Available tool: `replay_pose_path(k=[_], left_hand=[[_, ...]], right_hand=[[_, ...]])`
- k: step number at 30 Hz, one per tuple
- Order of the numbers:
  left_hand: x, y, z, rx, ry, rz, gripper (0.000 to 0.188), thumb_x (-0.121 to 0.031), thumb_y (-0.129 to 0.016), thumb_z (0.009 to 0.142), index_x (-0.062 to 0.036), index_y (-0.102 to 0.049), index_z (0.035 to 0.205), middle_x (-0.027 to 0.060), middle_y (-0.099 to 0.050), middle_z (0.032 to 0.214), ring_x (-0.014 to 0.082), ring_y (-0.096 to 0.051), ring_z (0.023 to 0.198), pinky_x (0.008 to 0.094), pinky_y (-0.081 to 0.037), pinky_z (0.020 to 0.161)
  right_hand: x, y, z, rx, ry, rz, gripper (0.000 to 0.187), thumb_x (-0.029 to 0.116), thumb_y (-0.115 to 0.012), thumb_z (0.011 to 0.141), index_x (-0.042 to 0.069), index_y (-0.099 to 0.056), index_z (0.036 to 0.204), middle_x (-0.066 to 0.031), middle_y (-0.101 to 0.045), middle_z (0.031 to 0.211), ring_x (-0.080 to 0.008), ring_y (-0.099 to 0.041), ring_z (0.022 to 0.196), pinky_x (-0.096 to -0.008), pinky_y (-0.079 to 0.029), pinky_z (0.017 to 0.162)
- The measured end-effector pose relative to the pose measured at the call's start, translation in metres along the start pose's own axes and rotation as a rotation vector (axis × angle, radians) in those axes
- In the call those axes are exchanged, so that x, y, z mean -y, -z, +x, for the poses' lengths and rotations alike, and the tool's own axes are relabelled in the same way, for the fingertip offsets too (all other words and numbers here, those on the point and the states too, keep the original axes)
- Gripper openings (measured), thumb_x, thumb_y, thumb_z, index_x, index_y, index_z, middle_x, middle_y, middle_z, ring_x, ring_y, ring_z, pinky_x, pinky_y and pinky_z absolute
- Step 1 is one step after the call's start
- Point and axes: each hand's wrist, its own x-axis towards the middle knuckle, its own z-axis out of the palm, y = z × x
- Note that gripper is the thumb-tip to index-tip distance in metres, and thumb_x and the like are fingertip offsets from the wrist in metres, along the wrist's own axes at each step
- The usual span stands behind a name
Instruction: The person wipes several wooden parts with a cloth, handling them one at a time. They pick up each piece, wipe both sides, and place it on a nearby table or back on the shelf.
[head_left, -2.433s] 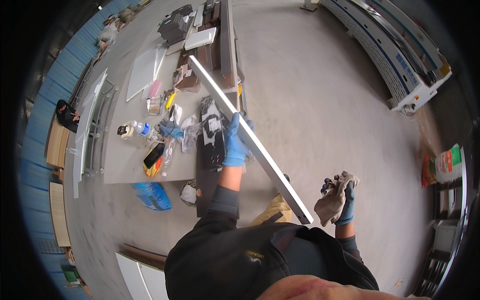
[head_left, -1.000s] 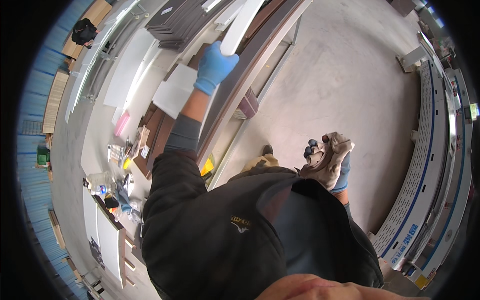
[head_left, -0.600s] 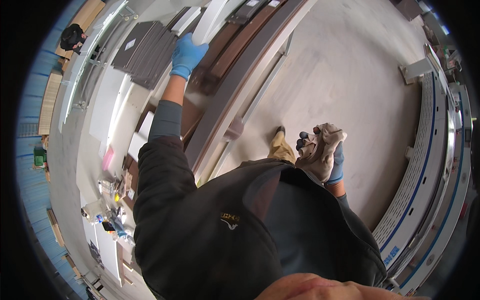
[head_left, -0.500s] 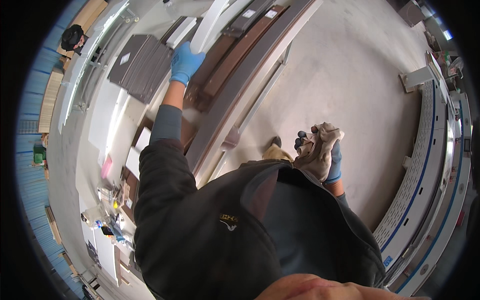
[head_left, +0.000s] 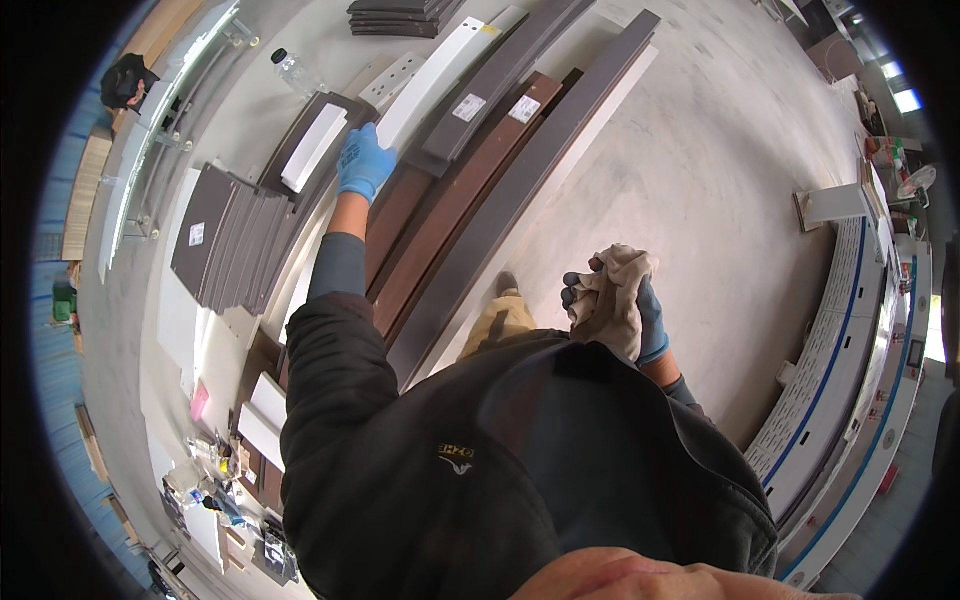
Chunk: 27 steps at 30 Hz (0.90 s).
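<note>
My left hand [head_left: 366, 165], in a blue glove, is closed on the near end of a long white board [head_left: 437, 75]. This board lies among dark grey and brown boards on the left. My right hand [head_left: 650, 318], also gloved in blue with dark fingertips, clutches a crumpled beige cloth [head_left: 617, 300] in front of my body. The cloth hides part of its palm. Beside my left hand is a short white strip [head_left: 315, 148] on a dark panel. A brown board [head_left: 470, 185] with a white label runs to its right.
A stack of dark panels [head_left: 225, 245] stands left of my left arm. Behind it is a clear bottle [head_left: 292, 72]. A long dark grey board [head_left: 520, 190] borders the floor [head_left: 720, 190]. At the far right stands a long white machine [head_left: 815, 370]. Another person's dark cap [head_left: 128, 82] shows far left.
The view has shifted, bringing the bottle and more of the boards' far ends into sight. My left hand stays at the white board's end; my right still grips the cloth.
</note>
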Motion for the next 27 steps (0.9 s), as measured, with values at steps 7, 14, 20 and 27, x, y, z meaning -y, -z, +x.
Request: replay_pose_path(k=[7,14,20,27], left_hand=[[-0.004,-0.049,0.085,0.001,-0.039,-0.022,0.047,-0.029,-0.071,0.08,-0.0028,-0.063,0.117,0.0274,-0.063,0.122,0.0455,-0.062,0.114,0.0535,-0.052,0.097],[-0.026,-0.085,0.122,-0.059,0.007,0.0,0.034,-0.029,-0.074,0.074,-0.0051,-0.073,0.099,0.0229,-0.072,0.101,0.0436,-0.07,0.096,0.0522,-0.057,0.083],[-0.033,-0.078,0.128,0.078,0.175,0.126,0.024,-0.014,-0.074,0.07,-0.0068,-0.076,0.093,0.0173,-0.074,0.1,0.0366,-0.073,0.092,0.0502,-0.058,0.077],[-0.041,-0.07,0.13,0.214,0.283,0.238,0.035,-0.016,-0.072,0.08,-0.0104,-0.07,0.114,0.0134,-0.07,0.114,0.0344,-0.07,0.104,0.0495,-0.055,0.081]], right_hand=[[0.052,-0.003,0.087,0.115,0.049,0.252,0.049,0.038,-0.057,0.105,0.0,-0.042,0.133,-0.0148,-0.064,0.113,-0.0262,-0.063,0.105,-0.0411,-0.054,0.092],[0.087,0.026,0.185,0.301,-0.279,0.281,0.069,0.064,-0.039,0.104,0.007,-0.045,0.143,-0.02,-0.053,0.135,-0.0329,-0.053,0.124,-0.0523,-0.045,0.106],[0.111,0.035,0.29,0.258,-0.349,0.005,0.067,0.061,-0.055,0.1,0.013,-0.043,0.145,-0.0165,-0.054,0.133,-0.0315,-0.057,0.116,-0.0508,-0.053,0.095],[0.167,-0.005,0.336,0.51,-0.159,-0.403,0.043,0.051,-0.057,0.101,0.012,-0.05,0.119,-0.0084,-0.054,0.104,-0.023,-0.057,0.087,-0.0446,-0.053,0.08]])
